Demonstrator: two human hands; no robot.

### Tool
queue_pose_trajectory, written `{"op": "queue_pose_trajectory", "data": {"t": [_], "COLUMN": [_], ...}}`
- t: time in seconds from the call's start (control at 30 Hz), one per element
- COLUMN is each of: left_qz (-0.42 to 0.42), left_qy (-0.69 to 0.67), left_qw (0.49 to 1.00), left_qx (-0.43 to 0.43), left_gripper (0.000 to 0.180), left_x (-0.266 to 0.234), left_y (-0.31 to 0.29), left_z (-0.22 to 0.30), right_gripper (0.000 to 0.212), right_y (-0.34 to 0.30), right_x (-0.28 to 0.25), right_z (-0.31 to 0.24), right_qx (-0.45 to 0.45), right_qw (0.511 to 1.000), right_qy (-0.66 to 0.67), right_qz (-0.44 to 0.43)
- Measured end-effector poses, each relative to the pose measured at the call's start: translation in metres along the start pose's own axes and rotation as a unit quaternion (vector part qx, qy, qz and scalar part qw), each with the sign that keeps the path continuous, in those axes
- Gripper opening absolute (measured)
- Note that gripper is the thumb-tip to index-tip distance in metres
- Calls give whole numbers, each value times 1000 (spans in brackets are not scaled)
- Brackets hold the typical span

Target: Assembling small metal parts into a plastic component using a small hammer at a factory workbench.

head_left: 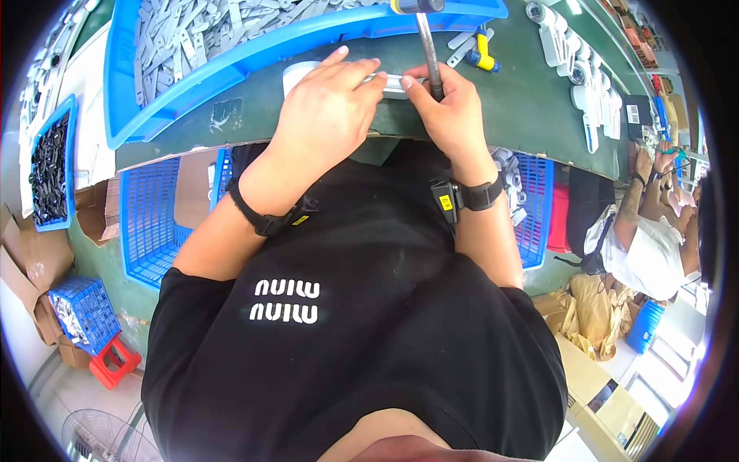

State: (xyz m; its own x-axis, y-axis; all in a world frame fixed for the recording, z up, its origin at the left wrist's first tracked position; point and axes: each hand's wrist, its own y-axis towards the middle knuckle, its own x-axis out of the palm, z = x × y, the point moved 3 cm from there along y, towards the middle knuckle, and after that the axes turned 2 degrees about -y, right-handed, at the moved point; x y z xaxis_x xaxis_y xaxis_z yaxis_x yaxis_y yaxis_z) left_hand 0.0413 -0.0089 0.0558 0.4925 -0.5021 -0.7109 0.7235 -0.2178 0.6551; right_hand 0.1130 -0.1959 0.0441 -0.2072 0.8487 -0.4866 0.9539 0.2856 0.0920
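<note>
Lying just before the blue tray, the white part looks stiff, fairly light and smooth, perhaps slippery; its long sides seem best for gripping. The left hand curls over it, how firmly I cannot tell. Farther right before the tray, the right hand clasps a hammer, thumb at the part's slim end. The tray's wall and the counter edge hem things in; bare counter opens right of the tray, short of white assemblies.
</note>
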Motion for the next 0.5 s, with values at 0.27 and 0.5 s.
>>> {"op": "queue_pose_trajectory", "data": {"t": [0.27,0.5], "left_qz": [-30,4], "left_qy": [-22,-23], "left_qw": [999,1000], "left_qx": [-13,8], "left_gripper": [15,14], "left_x": [6,7], "left_y": [4,3], "left_z": [2,-1], "right_gripper": [20,19], "right_y": [-2,-37], "right_x": [-1,-29], "right_z": [0,-7], "right_qx": [2,-26], "right_qw": [1000,1000], "right_qy": [-9,16], "right_qz": [-2,5]}}
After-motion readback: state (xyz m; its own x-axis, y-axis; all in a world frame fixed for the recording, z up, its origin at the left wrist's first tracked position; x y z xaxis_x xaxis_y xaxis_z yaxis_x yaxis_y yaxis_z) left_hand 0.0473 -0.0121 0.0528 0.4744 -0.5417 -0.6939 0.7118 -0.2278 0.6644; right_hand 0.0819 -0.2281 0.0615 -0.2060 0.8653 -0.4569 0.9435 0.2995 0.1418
